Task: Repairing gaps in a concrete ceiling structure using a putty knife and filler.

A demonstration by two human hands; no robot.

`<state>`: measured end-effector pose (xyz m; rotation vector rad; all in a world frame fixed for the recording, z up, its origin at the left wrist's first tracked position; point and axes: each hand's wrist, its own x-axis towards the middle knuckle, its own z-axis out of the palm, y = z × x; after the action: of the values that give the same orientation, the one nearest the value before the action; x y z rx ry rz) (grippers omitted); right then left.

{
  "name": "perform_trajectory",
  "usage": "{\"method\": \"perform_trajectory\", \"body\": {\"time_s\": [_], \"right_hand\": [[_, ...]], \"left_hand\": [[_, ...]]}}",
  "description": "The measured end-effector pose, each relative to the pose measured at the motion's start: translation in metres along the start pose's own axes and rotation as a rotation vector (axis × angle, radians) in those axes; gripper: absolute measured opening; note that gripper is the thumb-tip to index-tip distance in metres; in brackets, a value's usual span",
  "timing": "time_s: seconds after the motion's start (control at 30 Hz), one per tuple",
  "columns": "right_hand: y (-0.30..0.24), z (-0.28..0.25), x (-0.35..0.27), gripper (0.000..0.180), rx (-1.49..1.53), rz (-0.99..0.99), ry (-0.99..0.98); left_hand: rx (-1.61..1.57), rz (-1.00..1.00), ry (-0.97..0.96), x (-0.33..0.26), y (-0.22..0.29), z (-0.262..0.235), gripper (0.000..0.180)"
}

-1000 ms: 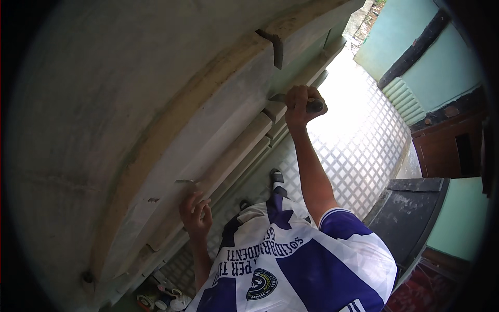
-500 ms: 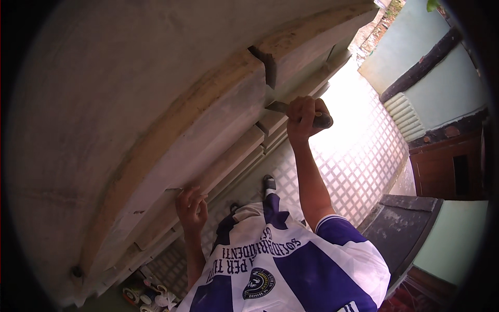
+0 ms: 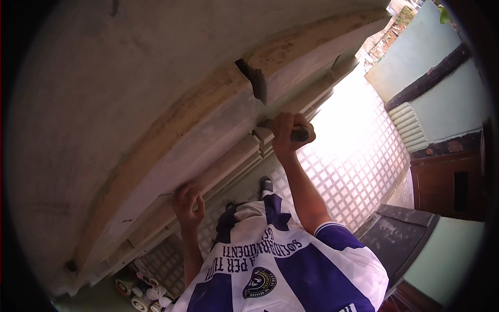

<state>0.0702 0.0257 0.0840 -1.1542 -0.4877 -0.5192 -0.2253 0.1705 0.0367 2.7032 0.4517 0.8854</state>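
Observation:
My right hand (image 3: 292, 136) is closed round the dark handle of a putty knife (image 3: 266, 124). Its blade points left, to the stepped mouldings just below a dark notch (image 3: 253, 80) in the wall's curved ledge (image 3: 189, 112). The handle's butt shows on the right side of the fist. Lower left, my left hand (image 3: 188, 204) is at the edge of a lower moulding (image 3: 221, 169), fingers curled and thumb bent toward them. A thin dark line meets those fingers; whether it is a held blade or a seam, I cannot make out.
A plastered wall (image 3: 99, 93) fills the left. Lattice-patterned floor tiles (image 3: 358, 171) lie to the right, brightly sunlit farther off. A dark-topped counter (image 3: 395, 234) stands at lower right, a brown door (image 3: 442, 182) beyond. Round containers (image 3: 140, 301) sit on the floor at lower left.
The view has shifted slightly, moving the notch down and left in the picture. My right hand, still gripping the putty knife, has turned a little inward. My left hand stays by the moulding.

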Motion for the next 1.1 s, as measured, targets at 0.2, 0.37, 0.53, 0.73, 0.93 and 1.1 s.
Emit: {"method": "perform_trajectory", "body": {"time_s": [0.2,0.37,0.53,0.73,0.93,1.1], "right_hand": [[-0.031,-0.01,0.013,0.023,0.315,-0.094,-0.073],[0.0,-0.013,0.032,0.028,0.535,0.023,-0.465],[0.0,-0.015,0.037,0.031,0.602,0.097,-0.517],[-0.007,-0.002,0.037,0.024,0.576,0.165,-0.353],[-0.007,-0.002,0.042,0.029,0.363,-0.075,-0.528],[-0.024,-0.003,0.047,0.037,0.561,-0.061,-0.531]], "left_hand": [[-0.006,-0.021,0.035,-0.002,0.001,0.004,0.023],[-0.039,-0.083,0.04,-0.001,0.003,0.003,0.029],[-0.104,-0.124,0.024,0.002,0.01,-0.002,0.032],[-0.201,-0.212,0.094,-0.007,0.008,-0.004,0.033],[0.054,-0.376,0.704,-0.031,0.036,0.0,0.036],[0.132,-0.882,0.938,-0.04,0.039,-0.01,0.064]]}}
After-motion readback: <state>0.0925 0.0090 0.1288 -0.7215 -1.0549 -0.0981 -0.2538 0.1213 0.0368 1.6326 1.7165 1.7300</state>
